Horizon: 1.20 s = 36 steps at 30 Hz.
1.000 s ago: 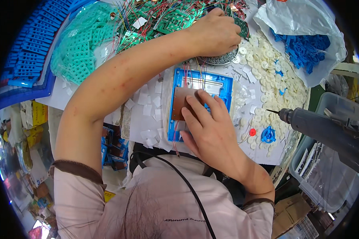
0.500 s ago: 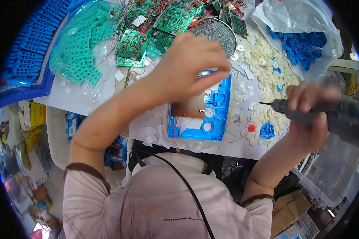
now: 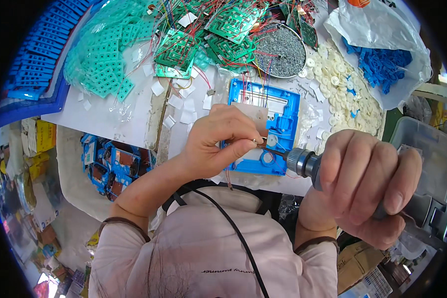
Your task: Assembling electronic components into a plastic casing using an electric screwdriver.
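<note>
My right hand (image 3: pixel 370 181) is wrapped round a grey electric screwdriver (image 3: pixel 303 163), its thin bit pointing left. At the bit's tip, my left hand (image 3: pixel 221 141) pinches a small metal screw (image 3: pixel 255 142) between thumb and forefinger. Whether screw and bit touch is too small to tell. Both hands are above an open blue plastic casing (image 3: pixel 292 107) lying on the table. Inside the casing are a copper-brown board (image 3: pixel 257 115), partly hidden by my left hand, a white round wheel (image 3: pixel 273 142) and thin red wires.
Behind the casing stands a round dish of screws (image 3: pixel 280 52), beside piled green circuit boards (image 3: pixel 176 49) with wires. White plastic wheels (image 3: pixel 340 94) and a bag of blue parts (image 3: pixel 385 64) lie to the right. Green pads in plastic (image 3: pixel 102 64) lie left, above a bin of blue assemblies (image 3: pixel 116 164).
My left hand has come back from near the screw dish toward the casing, pinching a screw. My right hand has brought the screwdriver leftward and nearer, its bit now at my left fingertips.
</note>
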Motion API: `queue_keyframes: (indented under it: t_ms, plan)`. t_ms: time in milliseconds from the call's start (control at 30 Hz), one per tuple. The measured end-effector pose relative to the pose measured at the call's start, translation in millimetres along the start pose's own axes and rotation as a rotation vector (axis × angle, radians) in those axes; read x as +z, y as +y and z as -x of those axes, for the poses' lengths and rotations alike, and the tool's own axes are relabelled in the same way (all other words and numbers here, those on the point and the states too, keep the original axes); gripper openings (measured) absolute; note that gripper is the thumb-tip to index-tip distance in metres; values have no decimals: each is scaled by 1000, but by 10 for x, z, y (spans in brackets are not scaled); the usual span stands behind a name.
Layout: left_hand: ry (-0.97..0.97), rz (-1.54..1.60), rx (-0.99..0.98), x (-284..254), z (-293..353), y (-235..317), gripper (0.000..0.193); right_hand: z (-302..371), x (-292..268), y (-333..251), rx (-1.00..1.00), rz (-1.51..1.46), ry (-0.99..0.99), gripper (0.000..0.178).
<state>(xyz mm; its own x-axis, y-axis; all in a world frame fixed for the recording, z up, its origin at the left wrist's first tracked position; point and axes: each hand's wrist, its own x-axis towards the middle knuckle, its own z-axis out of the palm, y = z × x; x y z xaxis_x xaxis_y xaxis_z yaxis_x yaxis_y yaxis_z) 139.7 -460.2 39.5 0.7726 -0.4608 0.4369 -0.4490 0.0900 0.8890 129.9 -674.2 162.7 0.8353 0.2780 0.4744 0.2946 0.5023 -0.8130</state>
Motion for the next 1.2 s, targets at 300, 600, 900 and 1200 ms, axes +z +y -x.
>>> queue_keyframes:
  t_ms: [300, 600, 900, 1200]
  plan:
    - [-191, -499, 131, -163, -176, 105, 16, 16, -23, 21, 49, 82, 19, 23]
    - [-332, -629, 171, -161, -331, 186, 22, 40, -72, 27, 52, 74, 12, 23]
    - [-394, -594, 123, -142, -348, 239, 16, 89, 13, 177, 66, 82, 35, 28]
    - [-432, -584, 99, -180, -337, 202, 12, 62, 62, 183, 75, 80, 18, 29]
